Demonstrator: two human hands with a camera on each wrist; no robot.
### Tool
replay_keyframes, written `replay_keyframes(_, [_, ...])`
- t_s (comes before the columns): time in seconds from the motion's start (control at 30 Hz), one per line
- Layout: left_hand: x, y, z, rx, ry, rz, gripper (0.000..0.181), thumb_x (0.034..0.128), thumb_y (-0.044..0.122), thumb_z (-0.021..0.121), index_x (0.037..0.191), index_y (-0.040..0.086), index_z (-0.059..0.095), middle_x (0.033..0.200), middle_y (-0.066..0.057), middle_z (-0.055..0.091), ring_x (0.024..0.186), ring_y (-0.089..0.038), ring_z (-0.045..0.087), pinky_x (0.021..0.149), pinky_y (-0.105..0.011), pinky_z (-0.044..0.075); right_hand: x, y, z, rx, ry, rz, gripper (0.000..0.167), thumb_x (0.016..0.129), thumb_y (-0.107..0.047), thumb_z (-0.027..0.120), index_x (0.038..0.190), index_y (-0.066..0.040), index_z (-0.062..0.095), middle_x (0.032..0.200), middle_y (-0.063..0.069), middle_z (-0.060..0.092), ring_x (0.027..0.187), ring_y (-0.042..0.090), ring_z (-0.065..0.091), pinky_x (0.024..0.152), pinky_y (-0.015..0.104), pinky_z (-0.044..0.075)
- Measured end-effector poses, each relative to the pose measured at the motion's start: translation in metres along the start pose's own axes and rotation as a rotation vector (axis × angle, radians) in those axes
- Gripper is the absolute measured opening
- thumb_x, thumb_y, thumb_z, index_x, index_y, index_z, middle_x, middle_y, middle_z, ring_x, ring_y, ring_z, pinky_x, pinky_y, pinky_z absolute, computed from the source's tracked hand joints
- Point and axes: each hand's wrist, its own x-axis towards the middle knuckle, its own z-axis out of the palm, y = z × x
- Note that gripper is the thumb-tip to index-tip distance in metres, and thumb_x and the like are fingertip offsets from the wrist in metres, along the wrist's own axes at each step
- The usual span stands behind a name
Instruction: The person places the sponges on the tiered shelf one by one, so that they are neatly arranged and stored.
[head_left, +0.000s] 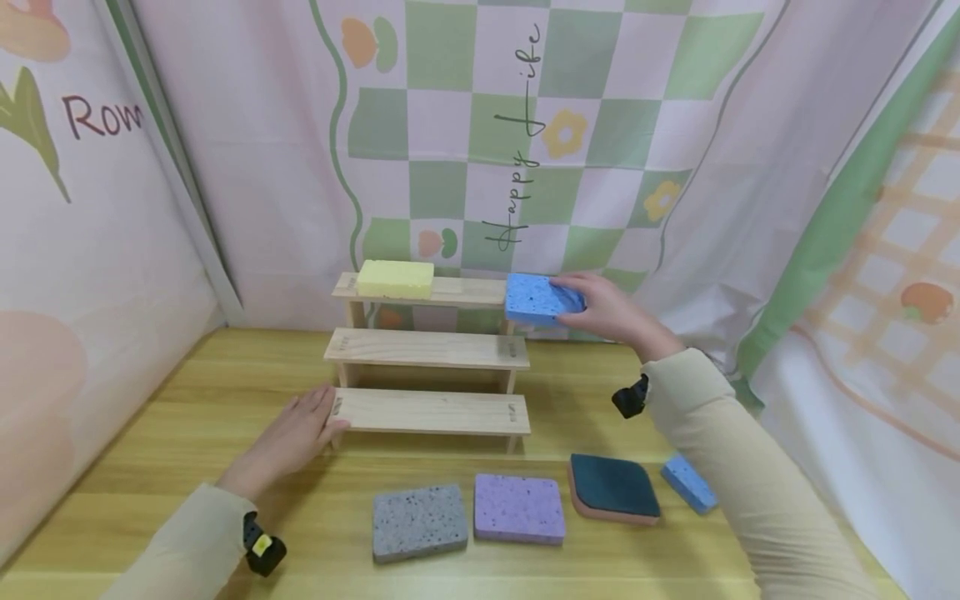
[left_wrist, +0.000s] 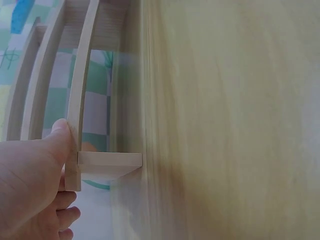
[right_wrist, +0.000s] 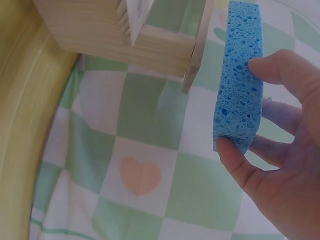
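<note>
My right hand point(head_left: 603, 307) grips a blue sponge point(head_left: 534, 298) at the right end of the top step. In the right wrist view the sponge point(right_wrist: 239, 75) is pinched between thumb and fingers, apart from the wooden end of the step. A three-step wooden display rack point(head_left: 427, 348) stands on the table. My left hand point(head_left: 288, 437) holds the left end of its lowest step; in the left wrist view the thumb lies on top of the board point(left_wrist: 79, 100) with the fingers curled below. A yellow sponge point(head_left: 395, 279) rests on the top step's left part.
In front of the rack lie a grey sponge point(head_left: 420, 523), a purple sponge point(head_left: 519, 508), a dark green and pink scrub sponge point(head_left: 615, 487) and a small blue sponge point(head_left: 688, 483) beside my right sleeve. A checkered curtain point(head_left: 502, 125) hangs close behind the rack.
</note>
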Motion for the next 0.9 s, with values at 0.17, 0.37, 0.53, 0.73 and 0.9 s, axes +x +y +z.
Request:
replay_keyframes(0.17, [-0.001,0.000,0.001,0.003,0.017,-0.003,0.063,0.0986,0.033,0.042,0.135,-0.017,0.028,0.141,-0.032,0.025,0.129,-0.044,0.023,0.104,-0.057,0.017,0.009,-0.005,0.003,0.005,-0.014,0.005,0.060,0.085,-0.017,0.063,0.138,-0.001,0.040,0.140,0.024,0.033,0.125,0.040,0.032,0.100,0.054,0.030])
replay_keyframes(0.37, [-0.002,0.002,0.005,0.024,0.035,0.010,0.062,0.0992,0.032,0.041,0.136,-0.016,0.028,0.141,-0.031,0.025,0.129,-0.044,0.024,0.105,-0.056,0.017,0.018,-0.006,0.007,0.031,-0.013,0.027,0.060,0.085,-0.017,0.062,0.138,-0.001,0.040,0.140,0.023,0.034,0.123,0.039,0.036,0.100,0.052,0.032])
replay_keyframes(0.53, [-0.003,0.003,0.010,0.056,0.053,0.024,0.058,0.1001,0.031,0.038,0.136,-0.014,0.029,0.142,-0.029,0.025,0.130,-0.043,0.024,0.106,-0.055,0.017,0.023,-0.009,0.008,0.029,-0.013,0.029,0.060,0.085,-0.016,0.062,0.139,-0.001,0.039,0.139,0.022,0.036,0.122,0.037,0.038,0.099,0.051,0.033])
replay_keyframes(0.73, [-0.004,0.002,0.015,0.093,0.072,0.041,0.056,0.1005,0.029,0.037,0.136,-0.014,0.029,0.142,-0.029,0.026,0.130,-0.042,0.025,0.106,-0.053,0.019,0.029,-0.017,0.009,0.016,0.000,0.019,0.061,0.083,-0.017,0.063,0.137,-0.001,0.041,0.138,0.022,0.037,0.121,0.037,0.039,0.098,0.050,0.034])
replay_keyframes(0.9, [-0.003,0.002,0.016,0.095,0.074,0.051,0.055,0.1004,0.028,0.038,0.136,-0.014,0.030,0.142,-0.029,0.026,0.129,-0.042,0.026,0.106,-0.053,0.019,0.035,-0.018,0.012,0.017,-0.013,0.022,0.061,0.083,-0.018,0.064,0.137,-0.001,0.041,0.138,0.023,0.037,0.122,0.037,0.038,0.099,0.050,0.033])
